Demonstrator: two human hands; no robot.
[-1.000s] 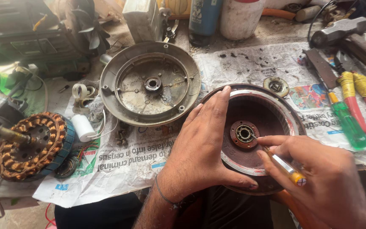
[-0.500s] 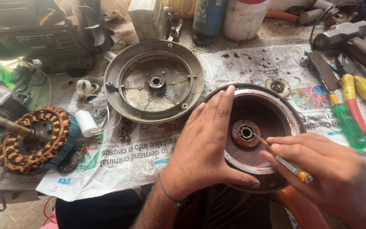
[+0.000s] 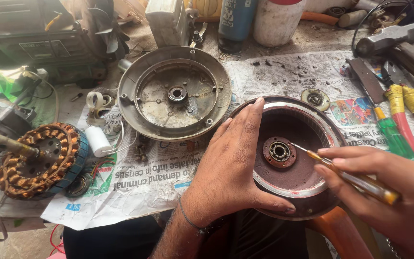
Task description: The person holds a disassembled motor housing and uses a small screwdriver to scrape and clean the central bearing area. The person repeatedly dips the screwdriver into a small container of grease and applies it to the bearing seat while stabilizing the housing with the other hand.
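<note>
Head view: the left hand (image 3: pixel 231 168) lies flat, fingers spread, on the round rusty-red metal motor housing (image 3: pixel 307 177), whose centre bearing (image 3: pixel 280 152) meets the right hand's (image 3: pixel 389 192) pinched yellow-handled screwdriver (image 3: pixel 355 180).

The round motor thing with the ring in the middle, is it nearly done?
Done: the motor is apart; the copper coil and grey cover lie aside on the newspaper. In hand: the left hand steadies the brown housing while the right hand holds a screwdriver by its bearing. Left: everything remains unassembled.
</note>
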